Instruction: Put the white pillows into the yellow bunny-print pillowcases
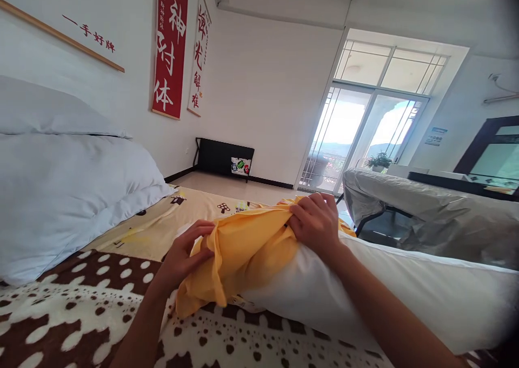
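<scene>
A white pillow (405, 273) lies on the bed in front of me, stretching off to the right. A yellow pillowcase (243, 243) covers its left end, bunched and folded, with its edge pulled up. My left hand (190, 252) grips the pillowcase at its left side, thumb on the near face and fingers over the top. My right hand (316, 219) is closed round the cloth at the upper right, where yellow fabric meets the white pillow. The fabric hides some of the left fingertips.
Under the pillow spreads a brown, cream and white patterned blanket (93, 319). White pillows (73, 184) are stacked at the left by the wall. Beyond the bed stand a black folding frame (219, 156) and a plastic-covered table (438, 206) with a potted plant (379, 161).
</scene>
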`<state>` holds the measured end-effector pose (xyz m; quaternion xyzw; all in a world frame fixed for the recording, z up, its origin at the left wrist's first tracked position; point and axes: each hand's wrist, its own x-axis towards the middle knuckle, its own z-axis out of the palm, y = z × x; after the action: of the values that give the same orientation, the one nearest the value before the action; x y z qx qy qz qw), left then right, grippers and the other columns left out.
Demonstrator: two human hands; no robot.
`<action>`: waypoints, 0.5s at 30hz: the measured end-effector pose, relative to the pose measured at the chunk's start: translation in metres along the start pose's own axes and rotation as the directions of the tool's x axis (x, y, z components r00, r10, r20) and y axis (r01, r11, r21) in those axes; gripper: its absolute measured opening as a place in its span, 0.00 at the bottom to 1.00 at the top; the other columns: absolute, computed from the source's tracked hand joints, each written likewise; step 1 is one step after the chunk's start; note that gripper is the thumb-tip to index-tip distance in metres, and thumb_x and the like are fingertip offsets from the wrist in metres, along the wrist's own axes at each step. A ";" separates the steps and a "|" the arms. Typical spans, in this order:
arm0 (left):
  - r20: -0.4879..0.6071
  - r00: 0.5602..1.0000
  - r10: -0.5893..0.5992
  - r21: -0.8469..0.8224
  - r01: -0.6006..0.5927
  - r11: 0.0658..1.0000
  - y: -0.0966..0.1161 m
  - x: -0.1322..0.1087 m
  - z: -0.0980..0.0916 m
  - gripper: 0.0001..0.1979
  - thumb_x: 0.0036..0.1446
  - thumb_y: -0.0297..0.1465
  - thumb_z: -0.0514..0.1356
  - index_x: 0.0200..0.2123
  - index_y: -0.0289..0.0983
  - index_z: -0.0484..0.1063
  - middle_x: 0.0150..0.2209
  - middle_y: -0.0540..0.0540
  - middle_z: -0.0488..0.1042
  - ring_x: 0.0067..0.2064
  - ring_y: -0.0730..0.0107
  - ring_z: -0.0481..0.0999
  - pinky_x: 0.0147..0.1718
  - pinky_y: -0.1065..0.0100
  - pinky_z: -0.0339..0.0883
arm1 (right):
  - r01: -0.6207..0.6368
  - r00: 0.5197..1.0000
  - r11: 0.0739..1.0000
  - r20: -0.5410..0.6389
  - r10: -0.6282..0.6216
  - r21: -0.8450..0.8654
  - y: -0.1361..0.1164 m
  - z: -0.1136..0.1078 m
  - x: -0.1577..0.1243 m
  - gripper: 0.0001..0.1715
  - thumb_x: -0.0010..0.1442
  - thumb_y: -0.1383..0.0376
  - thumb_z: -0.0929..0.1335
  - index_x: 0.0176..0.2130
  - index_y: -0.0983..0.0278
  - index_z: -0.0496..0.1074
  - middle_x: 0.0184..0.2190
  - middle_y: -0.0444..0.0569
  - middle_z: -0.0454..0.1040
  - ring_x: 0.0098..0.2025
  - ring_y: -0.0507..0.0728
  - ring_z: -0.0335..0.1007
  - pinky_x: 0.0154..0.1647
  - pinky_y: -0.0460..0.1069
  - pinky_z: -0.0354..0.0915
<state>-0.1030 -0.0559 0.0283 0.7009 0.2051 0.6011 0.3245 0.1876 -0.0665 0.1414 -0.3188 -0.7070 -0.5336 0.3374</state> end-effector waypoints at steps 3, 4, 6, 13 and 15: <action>-0.080 0.997 0.004 -0.021 -0.005 1.000 0.002 0.003 0.004 0.10 0.55 0.35 0.61 0.40 0.38 0.74 0.44 0.42 0.71 0.47 0.60 0.69 0.47 0.65 0.63 | -0.083 0.996 0.996 0.023 0.082 0.024 -0.020 -0.003 0.009 0.11 0.52 0.75 0.63 0.27 0.61 0.71 0.30 0.47 0.73 0.35 0.56 0.62 0.43 0.54 0.54; -0.105 0.994 -0.007 -0.039 0.003 0.999 0.001 0.003 0.005 0.09 0.55 0.35 0.61 0.39 0.37 0.74 0.42 0.43 0.71 0.45 0.61 0.70 0.45 0.66 0.64 | -0.099 0.995 0.992 0.022 0.098 0.074 -0.030 -0.006 0.012 0.13 0.52 0.76 0.62 0.31 0.61 0.72 0.33 0.47 0.74 0.38 0.57 0.63 0.44 0.54 0.54; -0.130 0.990 -0.046 -0.079 0.036 0.996 0.000 0.003 0.008 0.09 0.55 0.35 0.61 0.37 0.36 0.73 0.39 0.44 0.71 0.42 0.63 0.70 0.41 0.68 0.65 | -0.093 0.996 0.969 0.014 0.092 0.231 -0.052 -0.013 0.018 0.17 0.52 0.77 0.61 0.37 0.62 0.72 0.37 0.49 0.75 0.41 0.57 0.65 0.46 0.55 0.55; -0.231 0.955 -0.185 -0.212 0.136 0.968 0.004 0.004 0.001 0.13 0.45 0.37 0.67 0.28 0.36 0.71 0.28 0.50 0.71 0.30 0.71 0.69 0.29 0.72 0.64 | 0.119 0.983 0.817 0.047 -0.176 0.565 -0.119 -0.025 0.037 0.10 0.58 0.70 0.61 0.34 0.64 0.71 0.30 0.49 0.73 0.34 0.55 0.64 0.38 0.52 0.60; -0.236 0.950 -0.205 -0.197 0.160 0.967 0.001 0.005 -0.004 0.15 0.41 0.41 0.69 0.25 0.36 0.71 0.24 0.51 0.69 0.26 0.72 0.66 0.26 0.71 0.64 | 0.013 0.986 0.862 0.139 -0.096 0.507 -0.124 -0.019 0.041 0.10 0.61 0.68 0.60 0.36 0.65 0.71 0.35 0.52 0.74 0.38 0.57 0.65 0.41 0.53 0.60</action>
<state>-0.1060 -0.0524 0.0329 0.5646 0.2553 0.6691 0.4103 0.0662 -0.1091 0.1122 -0.2410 -0.8552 -0.3124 0.3359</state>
